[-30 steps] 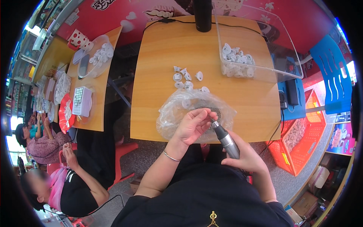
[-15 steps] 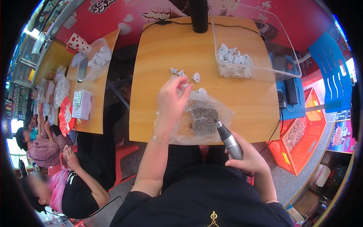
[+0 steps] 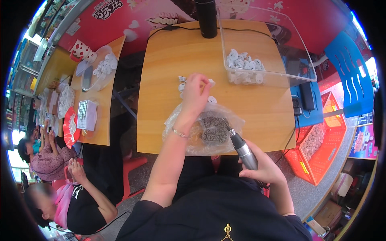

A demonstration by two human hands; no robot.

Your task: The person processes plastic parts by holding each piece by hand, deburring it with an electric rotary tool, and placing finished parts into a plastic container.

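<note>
My right hand [image 3: 261, 165] is wrapped around a grey and black electric screwdriver [image 3: 246, 154], its bit pointing away from me. The bit's tip is beside a heap of small dark screws [image 3: 214, 130] in a clear plastic bag [image 3: 189, 144], spread open at the table's near edge. Beyond the bag, my left hand [image 3: 197, 94] is closed, its fingertips pinching a small white round plastic part [image 3: 212, 82]. A similar white part [image 3: 211, 99] lies just right of the wrist. More white pieces [image 3: 182, 86] are at the hand's left, partly hidden by it.
A clear bin [image 3: 267, 74] of white parts stands at the table's [image 3: 161, 60] far right, near a black cylinder [image 3: 207, 20]. At right are a blue chair [image 3: 350, 76] and an orange crate [image 3: 321, 160]. Two people sit at left by another table [image 3: 102, 120].
My left hand has moved right and slightly away from me, and its fingertips have come onto a white part. The right hand and the screwdriver stay nearly where they were.
</note>
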